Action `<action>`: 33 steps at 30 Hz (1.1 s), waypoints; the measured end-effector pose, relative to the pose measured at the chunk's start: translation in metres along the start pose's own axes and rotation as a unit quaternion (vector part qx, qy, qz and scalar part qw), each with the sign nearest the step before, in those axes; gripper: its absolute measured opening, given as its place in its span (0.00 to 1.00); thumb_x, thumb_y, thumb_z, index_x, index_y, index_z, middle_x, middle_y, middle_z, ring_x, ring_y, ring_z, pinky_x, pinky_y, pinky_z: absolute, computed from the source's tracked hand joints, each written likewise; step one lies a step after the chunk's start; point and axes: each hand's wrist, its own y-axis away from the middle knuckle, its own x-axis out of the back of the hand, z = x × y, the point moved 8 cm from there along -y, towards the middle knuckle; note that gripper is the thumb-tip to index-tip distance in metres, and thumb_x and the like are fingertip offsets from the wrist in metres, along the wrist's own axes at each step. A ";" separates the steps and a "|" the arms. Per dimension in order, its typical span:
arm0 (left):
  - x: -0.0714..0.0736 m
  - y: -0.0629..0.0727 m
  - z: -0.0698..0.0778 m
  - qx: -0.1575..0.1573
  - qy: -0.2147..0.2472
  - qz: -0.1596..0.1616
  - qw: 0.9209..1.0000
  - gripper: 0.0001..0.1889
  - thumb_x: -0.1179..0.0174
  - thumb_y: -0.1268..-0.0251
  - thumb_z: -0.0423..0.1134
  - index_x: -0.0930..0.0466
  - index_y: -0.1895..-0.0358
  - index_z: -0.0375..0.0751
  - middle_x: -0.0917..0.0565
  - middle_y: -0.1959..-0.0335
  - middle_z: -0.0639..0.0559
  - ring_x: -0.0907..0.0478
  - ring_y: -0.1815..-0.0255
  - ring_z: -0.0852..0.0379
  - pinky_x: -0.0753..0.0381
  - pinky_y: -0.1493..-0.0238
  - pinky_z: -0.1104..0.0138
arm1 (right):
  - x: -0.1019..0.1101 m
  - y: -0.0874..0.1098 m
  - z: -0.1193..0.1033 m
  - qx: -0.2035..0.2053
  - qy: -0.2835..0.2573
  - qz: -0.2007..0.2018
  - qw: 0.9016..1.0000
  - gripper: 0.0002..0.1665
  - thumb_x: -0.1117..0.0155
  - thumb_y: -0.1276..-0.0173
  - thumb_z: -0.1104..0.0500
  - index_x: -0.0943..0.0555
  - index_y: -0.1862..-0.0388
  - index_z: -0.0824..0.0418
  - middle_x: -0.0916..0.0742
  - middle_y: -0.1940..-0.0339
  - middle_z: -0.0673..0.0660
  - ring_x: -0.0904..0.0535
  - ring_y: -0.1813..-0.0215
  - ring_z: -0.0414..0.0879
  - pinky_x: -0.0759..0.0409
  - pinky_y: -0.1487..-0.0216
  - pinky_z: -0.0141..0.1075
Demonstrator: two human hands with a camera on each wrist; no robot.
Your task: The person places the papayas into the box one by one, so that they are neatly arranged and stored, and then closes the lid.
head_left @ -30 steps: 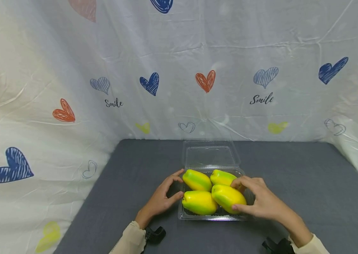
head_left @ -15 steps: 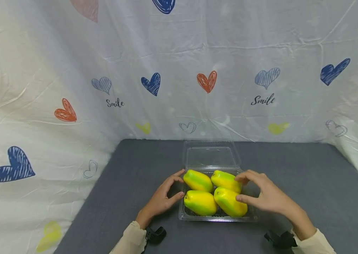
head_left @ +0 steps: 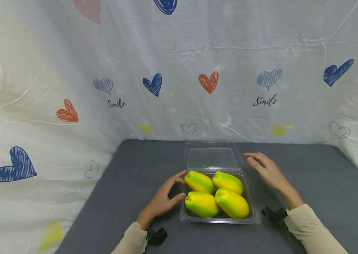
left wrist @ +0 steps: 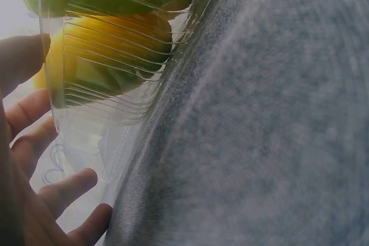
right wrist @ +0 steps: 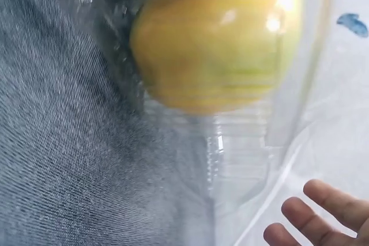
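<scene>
Several oblong yellow-green fruits, mango-like in shape, lie in two rows in a clear plastic clamshell box (head_left: 220, 221). The front right fruit (head_left: 232, 204) sits slightly askew, its upper end close to the back right fruit (head_left: 228, 182). My left hand (head_left: 163, 199) is at the box's left side, thumb and fingers spread, fingertips right at the rim; the left wrist view shows this hand (left wrist: 40, 165) beside the ribbed wall. My right hand (head_left: 269, 171) is in the air to the right of the box, fingers loosely extended and holding nothing.
The box's clear lid (head_left: 212, 157) is folded back behind it on the grey tablecloth (head_left: 147, 162). A white curtain (head_left: 179, 53) printed with hearts hangs behind and to the sides. Black wrist straps (head_left: 156, 236) are on both arms.
My right hand has let go of the front right fruit and moved back and to the right, away from the box. The left hand stays at the left rim.
</scene>
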 end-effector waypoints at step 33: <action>0.001 0.001 0.003 -0.012 0.000 0.001 1.000 0.16 0.39 0.26 0.43 0.30 0.40 0.54 0.39 0.18 0.56 0.44 0.17 0.48 0.42 0.24 0.35 | -0.038 -0.044 0.053 -0.157 -0.032 -0.065 0.985 0.48 0.62 0.19 0.32 0.38 0.24 0.72 0.26 0.29 0.74 0.25 0.35 0.68 0.27 0.35 0.63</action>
